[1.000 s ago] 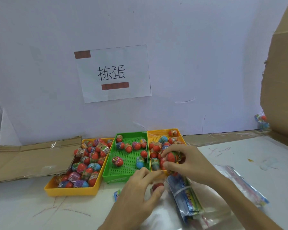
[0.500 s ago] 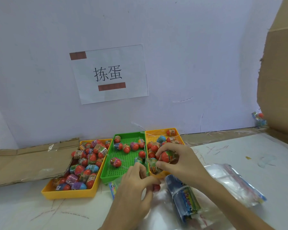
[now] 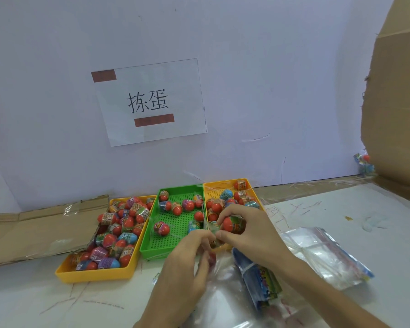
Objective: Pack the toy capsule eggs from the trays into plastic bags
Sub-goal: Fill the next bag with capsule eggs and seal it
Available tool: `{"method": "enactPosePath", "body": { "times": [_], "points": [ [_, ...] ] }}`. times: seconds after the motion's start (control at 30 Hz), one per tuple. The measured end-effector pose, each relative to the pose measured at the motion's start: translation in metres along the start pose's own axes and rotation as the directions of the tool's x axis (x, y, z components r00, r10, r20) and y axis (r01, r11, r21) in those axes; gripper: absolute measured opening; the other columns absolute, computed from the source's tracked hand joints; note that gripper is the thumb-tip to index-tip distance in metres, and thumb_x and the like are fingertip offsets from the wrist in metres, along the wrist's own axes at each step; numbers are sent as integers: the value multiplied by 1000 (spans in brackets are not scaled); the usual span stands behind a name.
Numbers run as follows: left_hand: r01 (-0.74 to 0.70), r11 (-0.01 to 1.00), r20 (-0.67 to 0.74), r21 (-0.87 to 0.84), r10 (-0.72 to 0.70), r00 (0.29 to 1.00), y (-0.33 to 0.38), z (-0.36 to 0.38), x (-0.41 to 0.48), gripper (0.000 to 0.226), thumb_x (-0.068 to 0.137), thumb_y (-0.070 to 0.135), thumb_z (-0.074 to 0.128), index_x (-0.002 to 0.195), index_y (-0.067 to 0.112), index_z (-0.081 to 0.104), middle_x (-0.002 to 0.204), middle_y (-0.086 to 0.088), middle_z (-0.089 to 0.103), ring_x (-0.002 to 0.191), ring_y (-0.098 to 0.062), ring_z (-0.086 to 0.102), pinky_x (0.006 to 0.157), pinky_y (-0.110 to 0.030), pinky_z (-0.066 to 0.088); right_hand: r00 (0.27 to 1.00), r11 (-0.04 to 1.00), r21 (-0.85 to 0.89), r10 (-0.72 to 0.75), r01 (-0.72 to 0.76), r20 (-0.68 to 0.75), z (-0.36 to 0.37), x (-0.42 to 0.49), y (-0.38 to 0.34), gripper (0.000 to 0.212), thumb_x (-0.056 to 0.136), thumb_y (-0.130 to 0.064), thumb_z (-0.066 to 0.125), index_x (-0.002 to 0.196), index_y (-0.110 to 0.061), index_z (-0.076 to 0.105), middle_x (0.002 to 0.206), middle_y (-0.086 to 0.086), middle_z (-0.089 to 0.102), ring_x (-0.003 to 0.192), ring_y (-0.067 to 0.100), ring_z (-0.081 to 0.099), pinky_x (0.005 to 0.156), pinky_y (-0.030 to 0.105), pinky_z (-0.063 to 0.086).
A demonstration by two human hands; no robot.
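Left hand [image 3: 182,263] low over desk [image 3: 45,301], fingers curled, pinching mouth of clear plastic bag [image 3: 223,292]; bag contents blurred. Right hand [image 3: 253,235] grips red capsule egg [image 3: 231,224] at bag mouth. Beyond: eggs in green tray [image 3: 175,233], both yellow trays [image 3: 92,276].

My right hand [image 3: 253,235] is covering the near end of the right yellow tray [image 3: 220,183] at the back edge of the counter [image 3: 329,216], and its fingers [image 3: 229,212] are hiding much of the red egg [image 3: 230,224] I am holding, so I am not managing to read its label. My left hand [image 3: 182,268] is blocking most of a second red egg [image 3: 212,256] inside the clear bag [image 3: 223,282], whose outline is blurring into the counter, and my forearms are running off the bottom edge. Near the counter's far right corner, the cardboard sheet [image 3: 393,114] is being cut by the right edge and half hiding a small packet [image 3: 365,165].
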State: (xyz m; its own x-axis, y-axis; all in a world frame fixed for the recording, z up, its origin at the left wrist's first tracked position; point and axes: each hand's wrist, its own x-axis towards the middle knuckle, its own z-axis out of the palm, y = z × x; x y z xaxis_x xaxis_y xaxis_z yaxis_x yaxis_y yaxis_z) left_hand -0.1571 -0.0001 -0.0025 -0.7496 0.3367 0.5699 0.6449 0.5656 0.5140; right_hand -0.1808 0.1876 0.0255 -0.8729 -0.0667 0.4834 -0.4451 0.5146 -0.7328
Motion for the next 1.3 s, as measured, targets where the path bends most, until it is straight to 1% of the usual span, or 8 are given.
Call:
{"method": "enactPosePath", "body": {
  "times": [0.17,0.33,0.53,0.63,0.8,1.0,1.17,1.3],
  "points": [
    [-6,994,-88,112,16,996,2,-1,2,49,82,10,72,110,46,54,89,25,56,93,2,49,74,-24,45,987,998,-13,-57,59,153,4,-2,0,20,78,-15,81,91,-28,73,91,-20,70,95,0,64,81,11,45],
    [62,995,-116,74,-53,992,1,0,2,59,79,4,81,109,47,56,87,26,62,94,2,52,86,-19,34,967,999,-7,-47,50,252,7,-4,-2,24,81,-11,76,95,-30,72,92,-18,69,94,3,63,80,14,46],
    [168,982,-38,87,-165,986,-9,-4,3,59,79,16,84,112,46,46,109,28,45,105,6,48,90,-27,48,934,993,-106,-2,43,356,10,-6,-1,22,81,-13,75,96,-29,73,95,-18,69,92,5,63,82,24,51],
    [233,952,30,199,-244,969,-13,-9,3,48,84,35,80,112,48,43,101,28,47,98,7,49,84,-24,49,923,976,-199,-3,86,384,15,-7,1,25,80,-14,71,101,-28,73,98,-14,71,89,6,62,78,24,50],
    [370,882,-31,292,-378,925,-16,-21,5,12,97,48,60,102,42,51,97,20,57,88,5,54,78,-25,52,919,958,-261,-7,120,394,20,-8,4,22,81,-17,71,98,-31,71,93,-18,67,83,0,55,67,10,37],
    [495,810,89,315,-545,834,-17,-39,6,42,83,75,57,107,42,51,90,16,61,78,4,57,68,-26,47,911,954,-275,4,120,412,21,-9,3,18,80,-21,73,95,-30,69,90,-16,66,81,2,55,68,22,42],
    [586,784,274,203,-620,735,-23,-53,6,58,71,59,84,113,41,48,87,8,72,82,-3,64,79,-31,52,932,970,-226,-6,94,363,20,-9,4,18,81,-20,74,95,-30,69,92,-13,68,83,5,58,68,20,43],
    [619,771,371,150,-624,687,-24,-51,7,65,68,49,90,110,37,43,88,14,76,69,0,61,68,-28,47,931,978,-191,-7,82,364,18,-8,2,17,82,-20,76,95,-29,69,93,-13,69,83,6,60,71,23,47]
  ]
}}
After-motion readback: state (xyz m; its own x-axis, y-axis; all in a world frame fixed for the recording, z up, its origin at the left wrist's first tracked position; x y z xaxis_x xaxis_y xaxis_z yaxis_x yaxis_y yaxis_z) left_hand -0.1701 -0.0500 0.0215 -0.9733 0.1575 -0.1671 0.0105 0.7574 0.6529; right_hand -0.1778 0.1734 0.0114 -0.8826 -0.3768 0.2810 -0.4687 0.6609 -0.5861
